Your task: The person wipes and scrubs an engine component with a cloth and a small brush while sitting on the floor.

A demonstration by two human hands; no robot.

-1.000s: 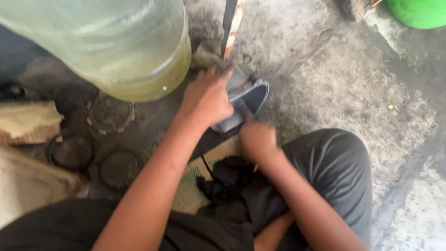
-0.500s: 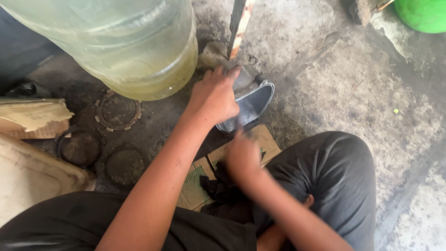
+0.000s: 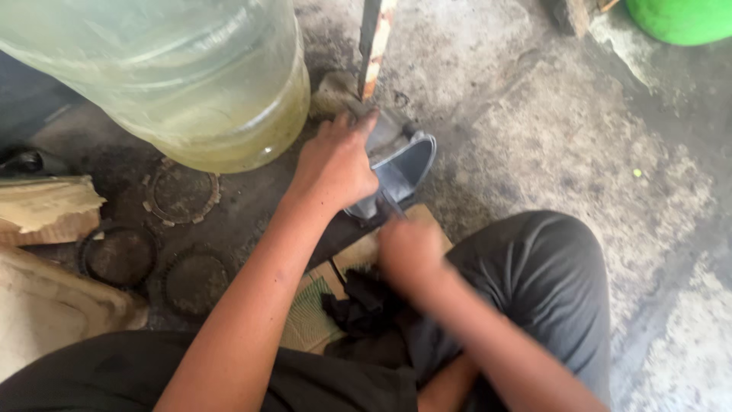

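Gripping hand: the left hand [image 3: 335, 164] presses down on a grey curved metal part [image 3: 400, 164], fingers spread over its upper edge and clamped on it.
Working hand: the right hand [image 3: 410, 252], blurred, is closed around a thin dark tool [image 3: 390, 204] whose tip meets the near edge of the grey part.
Hands together: the two are close, the right just below the left, not touching.
Grey part: it lies on the concrete floor [image 3: 549, 145], just in front of the person's bent knee, partly hidden under the left hand.
Underlay: a flattened piece of cardboard [image 3: 358, 255] sits beneath the part and the right hand, with a black rag [image 3: 358, 305] on it.
Knee: dark grey trousers [image 3: 534, 282] fill the lower right.
Upright bar: a narrow rusty strip [image 3: 374, 42] stands just beyond the part.
Bottle: a big clear water jug [image 3: 175, 76] holding yellowish liquid stands to the left, near the left hand.
Rings: several dark toothed discs [image 3: 181, 194] lie on the floor below the jug.
Far corner: a green tub [image 3: 679, 19] at top right, well apart.
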